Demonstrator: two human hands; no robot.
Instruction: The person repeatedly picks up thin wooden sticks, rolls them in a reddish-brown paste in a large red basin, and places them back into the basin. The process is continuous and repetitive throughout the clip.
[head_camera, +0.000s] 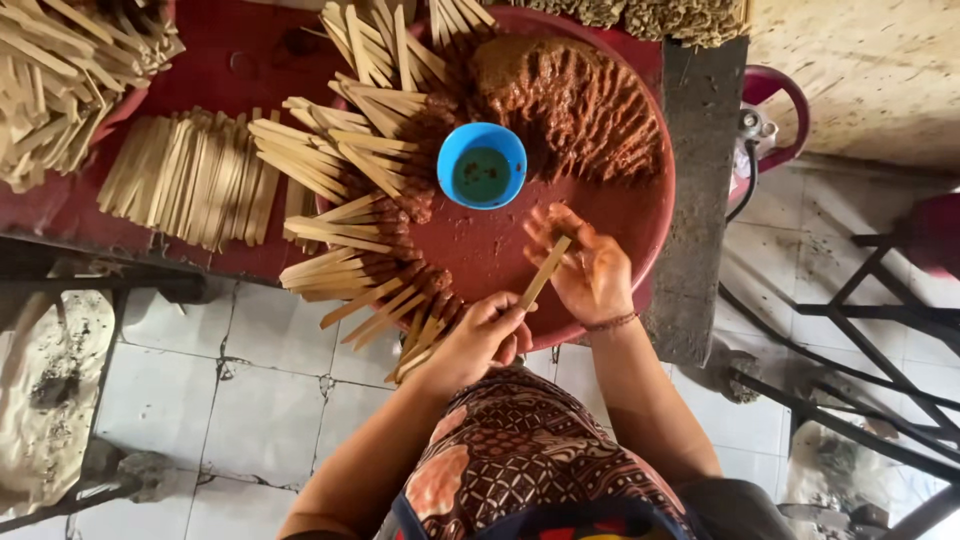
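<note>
Two hands share one flat stick (545, 272): left hand (487, 335) pinches its end, right hand (585, 268) lies open under it, best kept steady.

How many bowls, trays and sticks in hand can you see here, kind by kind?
Blue bowl: 1
Round red tray: 1
Wooden stick pinched by the left hand, laid against the right hand: 1
Total: 3
Piled sticks are too many to count.

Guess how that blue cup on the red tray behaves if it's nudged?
The blue cup looks small and thin, so probably light and easy to slide on the red tray. It holds dark liquid, so a push likely slops it. Being wide and low, it seems unlikely to tip.
</note>
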